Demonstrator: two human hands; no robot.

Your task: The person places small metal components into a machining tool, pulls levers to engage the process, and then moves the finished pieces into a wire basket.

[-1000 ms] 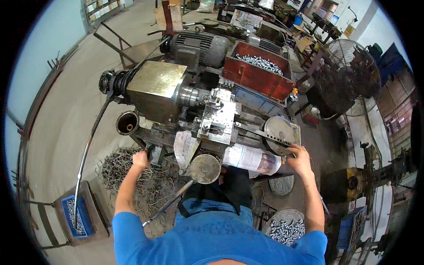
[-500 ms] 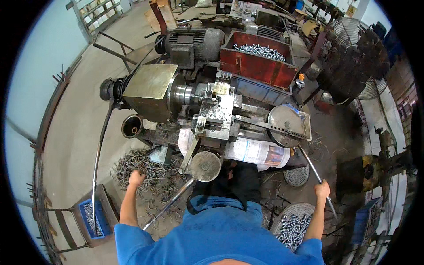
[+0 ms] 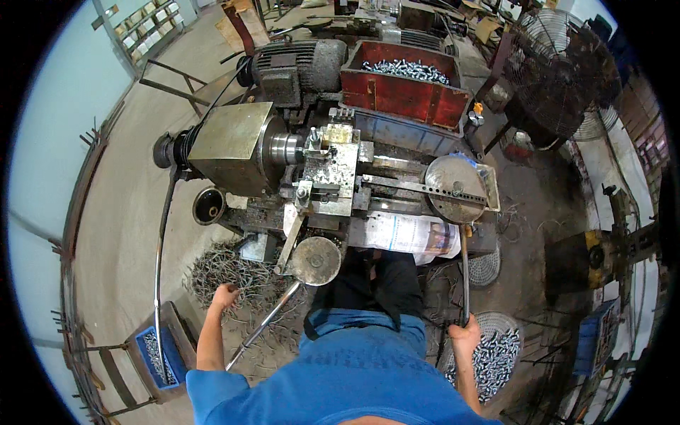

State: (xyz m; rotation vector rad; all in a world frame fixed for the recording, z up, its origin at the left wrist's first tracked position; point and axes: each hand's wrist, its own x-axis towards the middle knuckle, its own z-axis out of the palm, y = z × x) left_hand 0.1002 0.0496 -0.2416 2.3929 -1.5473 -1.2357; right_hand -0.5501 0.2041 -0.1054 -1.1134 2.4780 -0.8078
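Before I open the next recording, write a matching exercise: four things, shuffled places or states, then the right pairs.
1. bare right hand
2. bare left hand
3. red rectangular box
4. blue rectangular bin

A. lower left, holding silvery parts
B. on a bluish crate
C. around a straight steel lever
D. near tangled metal shavings

Pairs: 1C, 2D, 3B, 4A
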